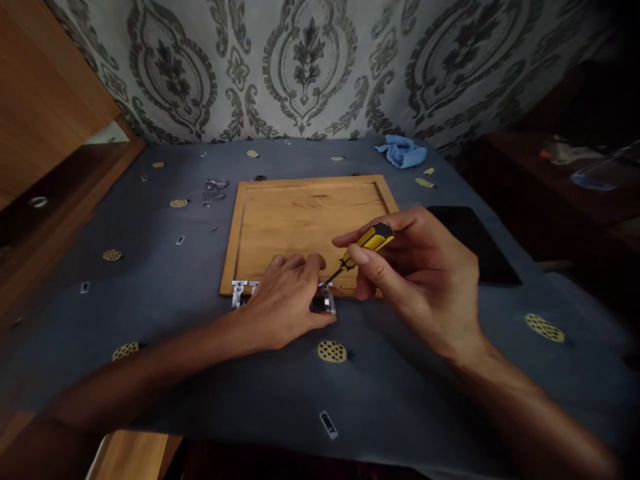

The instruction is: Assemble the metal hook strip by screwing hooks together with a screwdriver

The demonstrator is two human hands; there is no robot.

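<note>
A wooden cabinet door [295, 227] with a raised frame lies flat on the bed-like cloth surface. Metal hinges [238, 293] sit along its near edge, some partly covered by my left hand. My left hand [285, 303] rests over that edge, its fingers bent on the wood and its thumb against the lower end of the right-hand hinge [329, 301], steadying it. Between the thumb and fingers of my right hand [425, 280] is a yellow and black screwdriver [367, 245]. It tilts down to the left, its tip at the right-hand hinge's plate.
Small metal hardware [216, 189] and a loose screw [215, 229] lie left of the door. A black flat panel [473, 243] is at the right, partly behind my right hand. A crumpled blue cloth [403, 152] sits at the back. Wooden furniture [60, 100] borders the left side.
</note>
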